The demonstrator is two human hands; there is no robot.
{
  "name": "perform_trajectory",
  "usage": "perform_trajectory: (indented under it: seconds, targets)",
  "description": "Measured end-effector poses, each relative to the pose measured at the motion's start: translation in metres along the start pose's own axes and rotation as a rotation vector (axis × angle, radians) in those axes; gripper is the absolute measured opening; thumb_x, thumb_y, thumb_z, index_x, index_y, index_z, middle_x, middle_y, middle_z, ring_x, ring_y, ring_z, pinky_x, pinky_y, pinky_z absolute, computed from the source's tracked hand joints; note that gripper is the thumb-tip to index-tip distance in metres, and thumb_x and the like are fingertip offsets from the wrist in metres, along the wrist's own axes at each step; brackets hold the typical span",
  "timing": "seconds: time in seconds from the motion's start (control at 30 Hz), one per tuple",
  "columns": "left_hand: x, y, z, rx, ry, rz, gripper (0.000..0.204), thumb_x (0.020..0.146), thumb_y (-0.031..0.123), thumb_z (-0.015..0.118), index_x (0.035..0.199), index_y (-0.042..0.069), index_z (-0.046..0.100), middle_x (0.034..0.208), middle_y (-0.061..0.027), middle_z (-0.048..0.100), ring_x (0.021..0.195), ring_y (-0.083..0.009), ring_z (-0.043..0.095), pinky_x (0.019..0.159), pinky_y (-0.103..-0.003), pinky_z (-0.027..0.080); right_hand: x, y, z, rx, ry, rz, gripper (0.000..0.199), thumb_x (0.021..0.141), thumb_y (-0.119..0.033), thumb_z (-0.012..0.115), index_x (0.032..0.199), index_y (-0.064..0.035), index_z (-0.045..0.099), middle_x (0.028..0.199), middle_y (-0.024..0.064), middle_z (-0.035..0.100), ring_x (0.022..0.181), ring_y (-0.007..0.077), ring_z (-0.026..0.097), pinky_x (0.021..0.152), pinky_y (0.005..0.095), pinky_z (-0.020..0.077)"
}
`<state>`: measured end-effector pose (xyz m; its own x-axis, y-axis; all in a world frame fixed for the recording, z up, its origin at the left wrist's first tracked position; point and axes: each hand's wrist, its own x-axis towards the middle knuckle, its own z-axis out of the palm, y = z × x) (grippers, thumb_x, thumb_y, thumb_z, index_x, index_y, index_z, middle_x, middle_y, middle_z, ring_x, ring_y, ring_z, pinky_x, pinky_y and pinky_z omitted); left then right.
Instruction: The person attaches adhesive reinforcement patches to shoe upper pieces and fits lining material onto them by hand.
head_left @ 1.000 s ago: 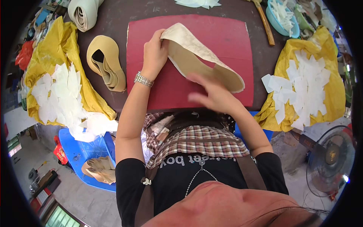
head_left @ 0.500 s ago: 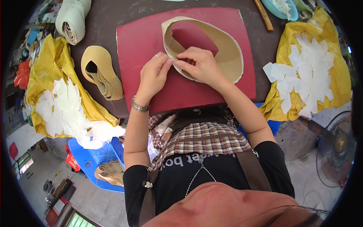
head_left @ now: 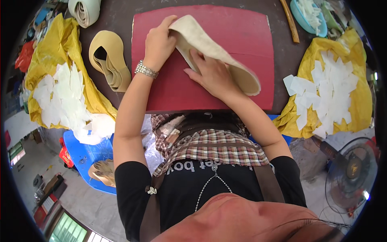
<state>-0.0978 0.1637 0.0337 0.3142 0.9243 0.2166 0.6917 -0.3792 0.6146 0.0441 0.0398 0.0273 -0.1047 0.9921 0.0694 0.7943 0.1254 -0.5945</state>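
A wide loop of stiff beige sheet material [head_left: 209,42], pale on its outer face and tan inside, is tilted over the dark red board [head_left: 242,36]. Its upper left end is in the grip of my left hand [head_left: 160,43], whose fingers are wrapped around the edge. My right hand [head_left: 212,75] rests against the tan side lower down, thumb and forefinger apart, some fingertips hidden by the material. Left of the board lies a bundle of nested tan bands [head_left: 108,42].
Yellow sheets [head_left: 58,36] with white cut pieces [head_left: 60,97] flank the table [head_left: 117,20]. A roll of pale material [head_left: 85,12] is at the far left. A wooden stick [head_left: 289,20] and blue basin [head_left: 300,20] are far right. Below stand a blue chair [head_left: 84,161] and a fan [head_left: 352,173].
The loop has gone from standing open to tilted and narrowed. My left hand moved up to its end; my right hand shifted slightly, its pinch opened. The board appears higher in view.
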Motion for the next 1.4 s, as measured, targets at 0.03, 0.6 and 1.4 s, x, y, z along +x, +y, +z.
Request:
perform_trajectory:
  seconds: [0.03, 0.6, 1.4]
  targets:
    - [0.000, -0.009, 0.003, -0.016, -0.015, 0.020, 0.032, 0.080, 0.012, 0.055, 0.112, 0.012, 0.060, 0.093, -0.0168, 0.066, 0.086, -0.0354, 0.063, 0.071, -0.042, 0.051, -0.002, 0.001, -0.001, -0.001, -0.006, -0.008, 0.045, 0.079, -0.024, 0.070, 0.118, -0.0052, 0.055, 0.108, 0.0116, 0.054, 0.097, 0.0299, 0.053, 0.080, 0.0404, 0.0471]
    - [-0.015, -0.012, 0.013, 0.074, 0.090, 0.112, 0.040, 0.079, 0.005, 0.052, 0.119, 0.008, 0.056, 0.094, -0.0174, 0.066, 0.081, -0.0371, 0.063, 0.071, -0.047, 0.050, -0.010, -0.002, -0.041, 0.257, -0.268, -0.162, 0.060, 0.086, -0.036, 0.062, 0.125, 0.0050, 0.045, 0.126, 0.0222, 0.046, 0.118, 0.0386, 0.042, 0.102, 0.0455, 0.0339]
    - [0.126, -0.236, -0.138, 0.787, 0.395, -0.021, 0.079, 0.076, 0.043, 0.073, 0.126, -0.008, 0.040, 0.126, -0.0299, 0.045, 0.109, -0.0449, 0.049, 0.094, -0.043, 0.041, 0.308, 0.081, -0.076, -0.437, -0.043, -0.434, 0.046, 0.081, -0.041, 0.065, 0.108, -0.0044, 0.060, 0.110, 0.0125, 0.059, 0.108, 0.0283, 0.054, 0.088, 0.0422, 0.0413]
